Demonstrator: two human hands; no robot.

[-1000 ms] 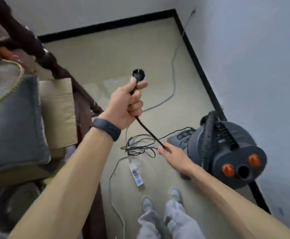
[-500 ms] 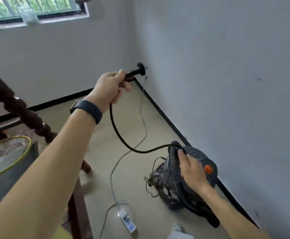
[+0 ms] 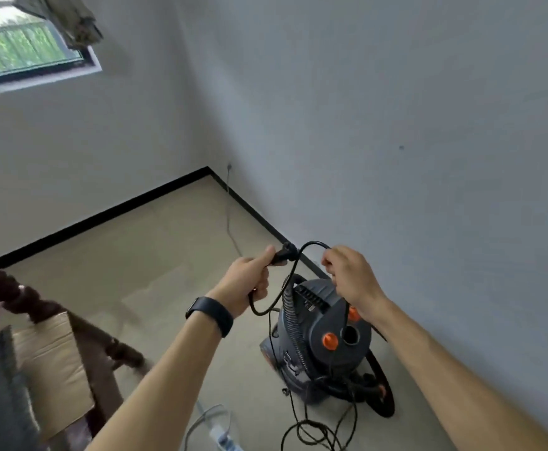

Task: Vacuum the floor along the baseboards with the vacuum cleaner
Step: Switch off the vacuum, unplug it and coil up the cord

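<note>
Centrally: left hand grips plug | right hand pinches cord loop | vacuum cleaner stands beside baseboard | markings too blurred to read

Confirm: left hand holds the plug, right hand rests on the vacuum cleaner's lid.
Wrong on the right hand: the head view shows it holding the cord above the vacuum cleaner, not resting on its lid. The left hand does hold the plug.

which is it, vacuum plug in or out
Out: the left hand grips the black round plug in mid-air; the right hand holds its black cord.
</note>
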